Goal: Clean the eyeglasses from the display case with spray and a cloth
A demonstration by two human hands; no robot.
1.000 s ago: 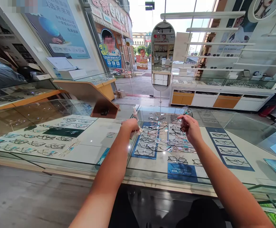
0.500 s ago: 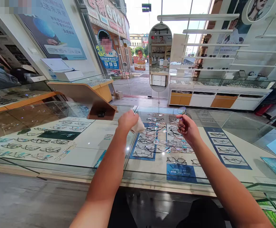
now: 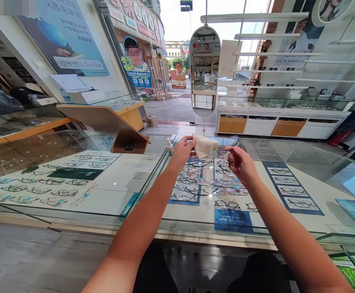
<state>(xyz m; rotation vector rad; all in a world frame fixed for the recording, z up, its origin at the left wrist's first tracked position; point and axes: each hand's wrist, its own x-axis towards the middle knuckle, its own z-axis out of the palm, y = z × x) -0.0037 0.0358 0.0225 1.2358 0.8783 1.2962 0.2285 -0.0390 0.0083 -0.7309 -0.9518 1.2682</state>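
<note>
My left hand [image 3: 186, 150] pinches a pale cream cloth [image 3: 205, 146] over the glass counter. To its right, my right hand [image 3: 240, 162] is closed on a pair of round, thin-framed glasses [image 3: 232, 141], one lens standing up above the fingers. A narrow gap separates the cloth from the glasses. Just left of my left hand a small white bottle [image 3: 169, 147] stands on the counter. Rows of eyeglass frames [image 3: 201, 190] lie beneath both hands.
The glass counter [image 3: 192, 225] spans the foreground, with more frames [image 3: 57, 181] at the left. A brown wooden stand [image 3: 104, 122] rises at the left. An oval mirror [image 3: 205, 69] stands ahead, beside shelves and a display cabinet [image 3: 261, 125].
My left hand has moved right with the cloth, towards the glasses, and the cloth now hangs more spread out. The small bottle has come into view. My right hand has stayed nearly still.
</note>
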